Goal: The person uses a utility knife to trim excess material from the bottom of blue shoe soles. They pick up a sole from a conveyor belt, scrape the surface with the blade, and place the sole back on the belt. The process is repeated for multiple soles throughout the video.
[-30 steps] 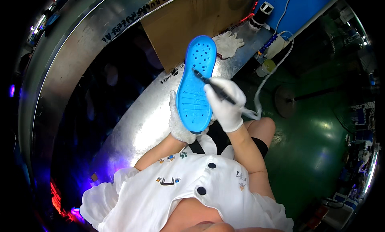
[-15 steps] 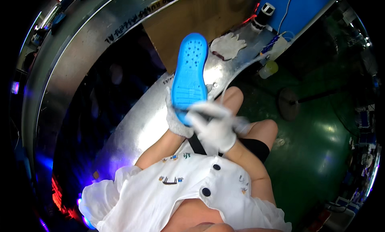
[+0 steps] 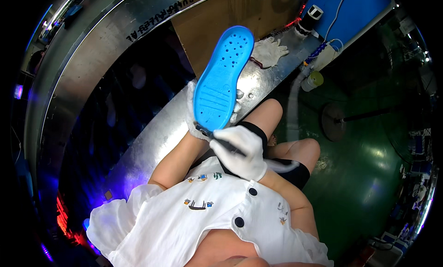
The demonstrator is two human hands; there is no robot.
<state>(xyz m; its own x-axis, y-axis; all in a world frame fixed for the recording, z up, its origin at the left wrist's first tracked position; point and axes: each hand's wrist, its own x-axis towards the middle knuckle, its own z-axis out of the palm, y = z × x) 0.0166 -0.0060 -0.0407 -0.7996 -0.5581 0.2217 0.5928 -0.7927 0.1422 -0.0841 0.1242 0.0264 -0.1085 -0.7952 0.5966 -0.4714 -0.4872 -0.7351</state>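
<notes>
Gripping a grooved, perhaps foam sole (image 3: 218, 84) with left hand (image 3: 191, 123).

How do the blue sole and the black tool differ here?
The sole is blue and broad; the tool is black and slim. The left hand holds the sole from below; the right hand grips the tool. The sole's face shows nearly whole; the tool is partly hidden. Both are held in gloved hands.

In the upper part of the frame, left of the middle, black capital letters (image 3: 148, 25) stand along the metal rim (image 3: 85, 59); on the blue sole (image 3: 224, 73), upper centre, small moulded marks (image 3: 213, 115) are unreadable.
</notes>
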